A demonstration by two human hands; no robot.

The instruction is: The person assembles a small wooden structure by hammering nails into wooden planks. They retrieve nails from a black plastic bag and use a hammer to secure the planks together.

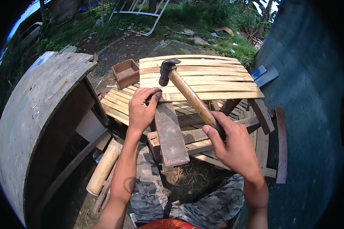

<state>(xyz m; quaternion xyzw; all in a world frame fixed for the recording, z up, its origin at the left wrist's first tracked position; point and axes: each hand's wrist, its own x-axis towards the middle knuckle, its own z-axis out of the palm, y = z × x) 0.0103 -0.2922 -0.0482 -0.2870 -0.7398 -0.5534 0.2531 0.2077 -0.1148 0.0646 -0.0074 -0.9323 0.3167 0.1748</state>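
In my right hand (pixel 233 143) is a claw hammer (pixel 191 93), gripped low on its wooden handle. Its dark head is raised above the slats, just beyond my left fingertips. My left hand (pixel 144 108) is closed in a pinch at the near left corner of a panel of pale bamboo slats (pixel 202 84). Between thumb and forefinger a small dark bit shows, too small to make out. Under that corner a grey-brown wooden board (pixel 172 135) runs toward me, and a wooden frame (pixel 202 135) supports the panel.
A brown wooden box (pixel 126 72) stands behind more bamboo slats (pixel 116 103) at left. Nearer are a weathered plywood-topped table (pixel 42 103) and a bamboo piece (pixel 104 168). A blue-green wall (pixel 309 133) closes the right side. A white metal frame (pixel 153 23) lies in the grass beyond.
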